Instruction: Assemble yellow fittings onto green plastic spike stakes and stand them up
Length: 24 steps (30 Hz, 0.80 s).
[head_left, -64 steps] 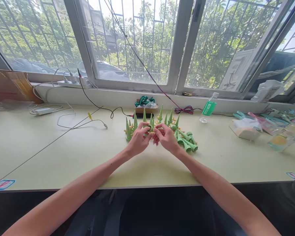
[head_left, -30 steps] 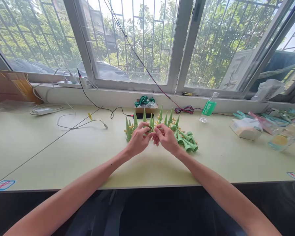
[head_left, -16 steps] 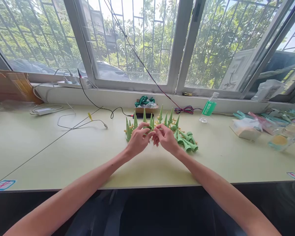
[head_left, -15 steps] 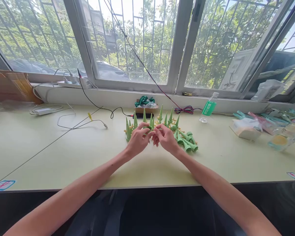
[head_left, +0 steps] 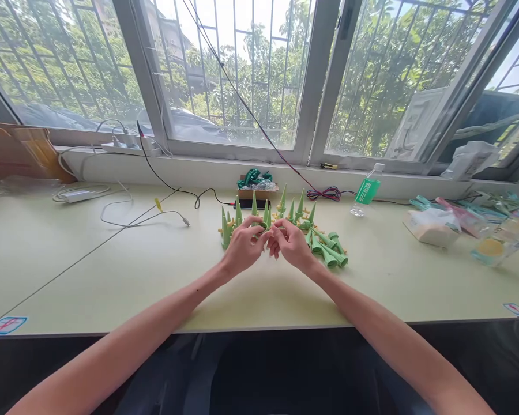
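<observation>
My left hand (head_left: 245, 245) is closed around a green plastic cone, whose dark open end (head_left: 263, 226) shows between thumb and fingers. Against it, my right hand (head_left: 291, 244) pinches at the cone's edge with thumb and forefinger; whatever small piece lies between those fingertips is too small to make out. Behind the hands, several green cones (head_left: 282, 202) stand point-up among small yellow pieces (head_left: 306, 213). To the right of my right hand, more green cones (head_left: 330, 253) lie on their sides in a heap, open ends toward me.
Behind the cones sit a black phone (head_left: 251, 203) and a small box with green wrapping (head_left: 256, 180). A water bottle (head_left: 367, 190) stands right of them. Cables (head_left: 151, 212) cross the table's left side; a tissue pack (head_left: 432, 226) and plastic bags (head_left: 461, 216) lie at right.
</observation>
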Tool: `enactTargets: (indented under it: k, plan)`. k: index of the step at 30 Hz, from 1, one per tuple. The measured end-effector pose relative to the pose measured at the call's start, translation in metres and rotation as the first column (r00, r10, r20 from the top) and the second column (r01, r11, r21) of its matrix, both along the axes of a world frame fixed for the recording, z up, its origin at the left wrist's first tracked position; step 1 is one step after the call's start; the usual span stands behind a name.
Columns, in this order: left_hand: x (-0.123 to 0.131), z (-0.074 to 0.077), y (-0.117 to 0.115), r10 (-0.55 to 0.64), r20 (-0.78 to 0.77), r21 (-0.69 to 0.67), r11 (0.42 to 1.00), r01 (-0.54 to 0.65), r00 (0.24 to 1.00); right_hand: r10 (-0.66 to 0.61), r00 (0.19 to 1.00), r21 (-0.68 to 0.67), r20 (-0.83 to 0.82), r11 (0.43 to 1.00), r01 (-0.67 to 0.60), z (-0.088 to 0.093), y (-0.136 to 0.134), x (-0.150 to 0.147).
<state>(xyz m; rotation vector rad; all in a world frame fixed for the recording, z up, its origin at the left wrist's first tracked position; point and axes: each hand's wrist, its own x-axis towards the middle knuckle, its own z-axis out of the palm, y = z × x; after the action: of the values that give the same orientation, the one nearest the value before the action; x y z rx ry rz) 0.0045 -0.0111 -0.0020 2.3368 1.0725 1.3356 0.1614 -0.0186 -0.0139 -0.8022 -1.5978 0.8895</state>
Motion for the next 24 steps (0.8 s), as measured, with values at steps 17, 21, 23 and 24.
enactTargets:
  k: [17,21,23,24]
  plan:
    - [0.0025,0.0035,-0.003,-0.112,0.088,-0.092,0.988,0.12,0.99,-0.012,1.0,0.0,0.012,1.0,0.012,0.0006,-0.0009,0.0009]
    - [0.002,0.0023,-0.0016,-0.139,0.098,-0.108,0.983,0.149,0.985,-0.026,1.0,-0.001,0.013,1.0,0.026,0.0008,-0.0009,0.001]
    - [0.0018,0.0018,-0.0008,-0.147,0.096,-0.11,0.981,0.157,0.984,-0.029,1.0,0.0,0.012,1.0,0.029,0.0009,-0.001,0.0014]
    - [0.0017,0.0016,-0.0004,-0.152,0.096,-0.112,0.98,0.162,0.984,-0.031,0.999,0.001,0.012,1.0,0.031,0.0009,-0.0011,0.0017]
